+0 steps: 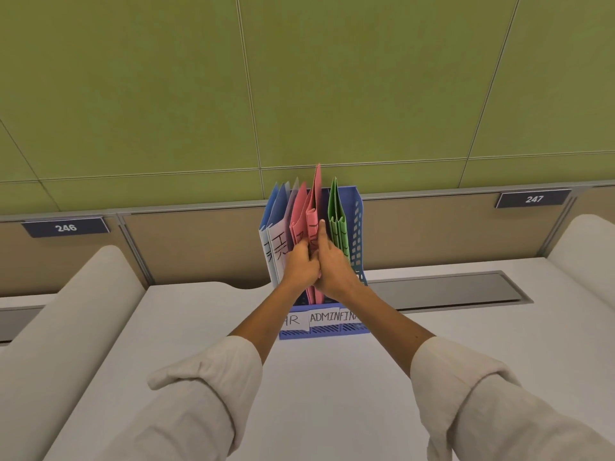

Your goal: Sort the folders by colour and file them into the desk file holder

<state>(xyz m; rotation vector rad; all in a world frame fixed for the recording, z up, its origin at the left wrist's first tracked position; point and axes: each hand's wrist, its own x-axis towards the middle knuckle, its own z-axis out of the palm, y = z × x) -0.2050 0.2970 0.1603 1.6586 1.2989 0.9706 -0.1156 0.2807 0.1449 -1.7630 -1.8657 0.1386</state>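
A blue perforated desk file holder (357,234) stands at the back of the white desk, with paper labels on its front reading HR, ADMIN and FINA. Blue folders (278,207) fill its left slot, pink folders (314,197) the middle slot, green folders (335,207) the right slot. My left hand (299,262) and my right hand (334,266) meet at the middle slot. Both grip the pink folders, the right index finger lying up along one folder's edge. One pink folder stands taller than the others.
A green panelled wall rises behind the desk (316,377). Number plates 246 (66,227) and 247 (534,198) hang on the low partition. A grey cable-tray lid (449,289) is set into the desk right of the holder. White curved dividers flank the desk on both sides.
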